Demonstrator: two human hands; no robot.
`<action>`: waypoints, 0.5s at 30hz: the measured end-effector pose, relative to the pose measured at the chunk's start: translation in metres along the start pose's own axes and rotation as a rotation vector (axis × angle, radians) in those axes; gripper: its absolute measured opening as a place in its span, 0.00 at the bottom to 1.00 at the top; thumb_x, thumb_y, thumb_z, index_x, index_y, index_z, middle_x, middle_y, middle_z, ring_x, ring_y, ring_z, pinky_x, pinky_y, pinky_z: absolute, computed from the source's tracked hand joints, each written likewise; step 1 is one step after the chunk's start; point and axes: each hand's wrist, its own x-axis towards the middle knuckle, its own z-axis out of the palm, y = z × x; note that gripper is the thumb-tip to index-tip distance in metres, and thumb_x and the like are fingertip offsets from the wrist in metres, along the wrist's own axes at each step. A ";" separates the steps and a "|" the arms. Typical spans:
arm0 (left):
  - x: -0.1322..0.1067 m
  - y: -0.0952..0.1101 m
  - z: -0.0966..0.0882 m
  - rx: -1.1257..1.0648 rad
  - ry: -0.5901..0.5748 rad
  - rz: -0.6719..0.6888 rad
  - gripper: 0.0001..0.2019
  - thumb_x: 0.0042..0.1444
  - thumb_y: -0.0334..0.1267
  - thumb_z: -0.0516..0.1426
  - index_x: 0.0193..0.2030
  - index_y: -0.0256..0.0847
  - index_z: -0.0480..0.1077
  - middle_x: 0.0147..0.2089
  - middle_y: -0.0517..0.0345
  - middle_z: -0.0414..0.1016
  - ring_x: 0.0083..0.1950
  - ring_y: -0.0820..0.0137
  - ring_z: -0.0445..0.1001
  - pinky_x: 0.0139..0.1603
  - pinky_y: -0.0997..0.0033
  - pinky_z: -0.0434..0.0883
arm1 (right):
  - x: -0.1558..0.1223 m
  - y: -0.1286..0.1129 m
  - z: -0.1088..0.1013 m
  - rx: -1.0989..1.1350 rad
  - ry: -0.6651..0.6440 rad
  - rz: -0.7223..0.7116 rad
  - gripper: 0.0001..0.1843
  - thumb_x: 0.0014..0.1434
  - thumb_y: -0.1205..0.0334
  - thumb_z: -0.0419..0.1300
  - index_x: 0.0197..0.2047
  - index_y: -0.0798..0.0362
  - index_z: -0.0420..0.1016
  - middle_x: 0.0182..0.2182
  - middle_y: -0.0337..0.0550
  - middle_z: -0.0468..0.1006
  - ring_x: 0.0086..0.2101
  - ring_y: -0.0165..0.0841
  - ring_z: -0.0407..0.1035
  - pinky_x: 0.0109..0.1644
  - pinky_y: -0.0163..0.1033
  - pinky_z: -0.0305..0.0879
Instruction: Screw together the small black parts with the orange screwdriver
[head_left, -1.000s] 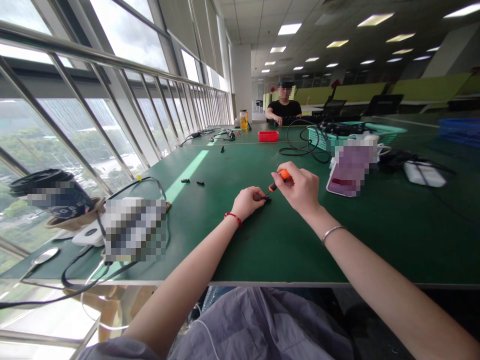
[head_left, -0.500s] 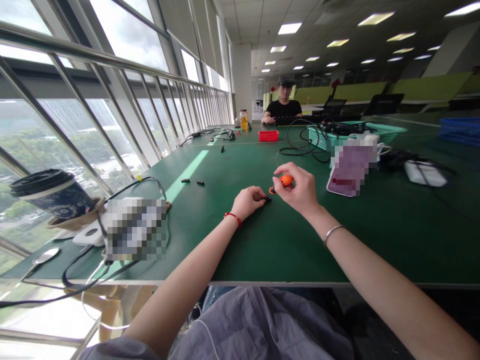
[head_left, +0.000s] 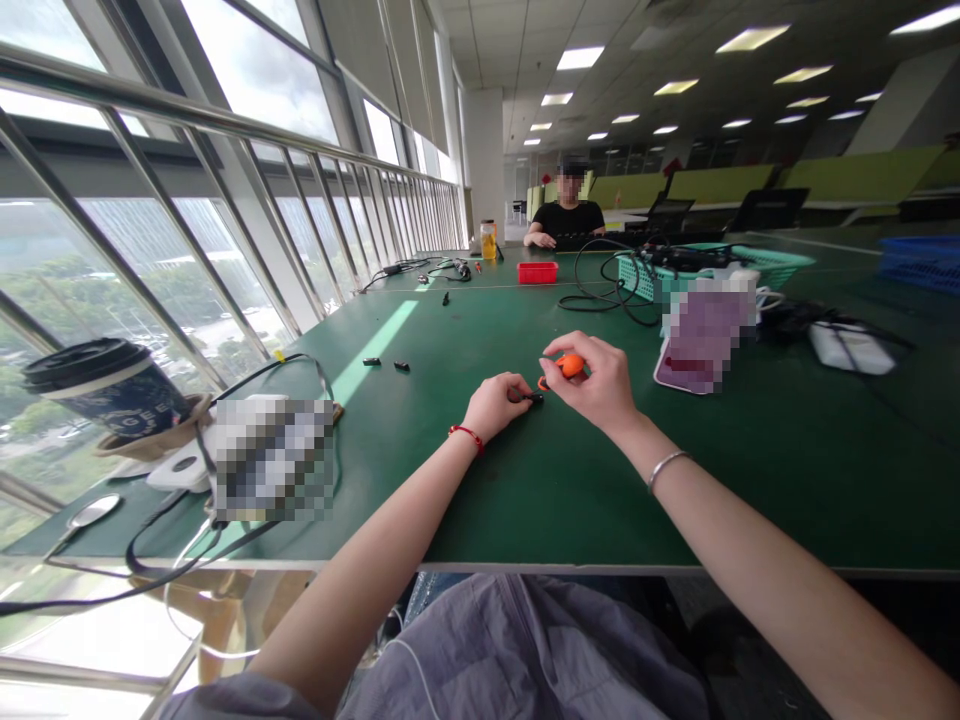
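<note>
My left hand point(head_left: 496, 404) rests on the green table point(head_left: 465, 500), its fingers closed on a small black part point(head_left: 536, 398) that pokes out past the fingertips. What the part is, I cannot make out. My right hand point(head_left: 596, 380) grips a screwdriver point(head_left: 574, 365) by its orange handle, thumb and fingers wrapped round it. The screwdriver slants down and left, its lower end close above the black part; whether the tip touches is too small to tell. Two more small black pieces lie to the left, a near one point(head_left: 402, 366) and another point(head_left: 371, 361).
A red tray point(head_left: 538, 272) and a jar point(head_left: 488, 240) stand further back. To the right are a phone point(head_left: 694, 345), a teal basket point(head_left: 780, 262) and cables. A cup point(head_left: 112, 395) and cables sit at the left edge. A person point(head_left: 568, 215) sits at the far end.
The fingers of my right hand have shifted slightly down and left round the orange handle. My left hand and the black part have hardly moved.
</note>
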 end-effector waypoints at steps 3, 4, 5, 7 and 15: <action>0.000 -0.001 0.001 0.008 0.005 -0.001 0.04 0.48 0.35 0.60 0.31 0.38 0.74 0.31 0.59 0.74 0.32 0.73 0.69 0.36 0.74 0.67 | -0.001 0.001 0.000 0.027 -0.017 -0.019 0.08 0.52 0.59 0.56 0.37 0.49 0.70 0.21 0.36 0.69 0.22 0.31 0.63 0.31 0.37 0.61; 0.000 -0.001 0.001 0.014 0.007 -0.002 0.04 0.48 0.35 0.60 0.31 0.38 0.74 0.31 0.59 0.73 0.32 0.73 0.69 0.35 0.74 0.67 | -0.001 0.002 0.000 0.034 -0.030 -0.031 0.10 0.51 0.60 0.55 0.38 0.50 0.70 0.21 0.36 0.69 0.22 0.31 0.63 0.31 0.37 0.61; 0.000 -0.001 0.001 0.020 0.008 -0.001 0.04 0.48 0.35 0.60 0.31 0.38 0.74 0.31 0.60 0.73 0.32 0.73 0.69 0.35 0.75 0.67 | -0.001 0.003 0.001 0.034 -0.045 -0.039 0.11 0.51 0.60 0.55 0.39 0.50 0.70 0.21 0.35 0.69 0.23 0.31 0.63 0.31 0.37 0.61; 0.000 -0.001 0.000 0.030 0.008 0.003 0.05 0.48 0.36 0.59 0.31 0.39 0.75 0.31 0.59 0.73 0.32 0.73 0.68 0.35 0.75 0.67 | -0.002 0.003 0.002 0.023 -0.084 -0.031 0.08 0.51 0.58 0.55 0.36 0.49 0.70 0.19 0.35 0.68 0.22 0.31 0.62 0.30 0.36 0.59; 0.001 0.001 -0.002 0.034 -0.013 -0.010 0.05 0.47 0.35 0.60 0.32 0.40 0.76 0.32 0.59 0.74 0.33 0.72 0.70 0.35 0.74 0.67 | 0.001 0.007 -0.002 0.073 -0.024 0.112 0.13 0.51 0.59 0.52 0.18 0.49 0.56 0.15 0.36 0.64 0.18 0.29 0.59 0.25 0.36 0.54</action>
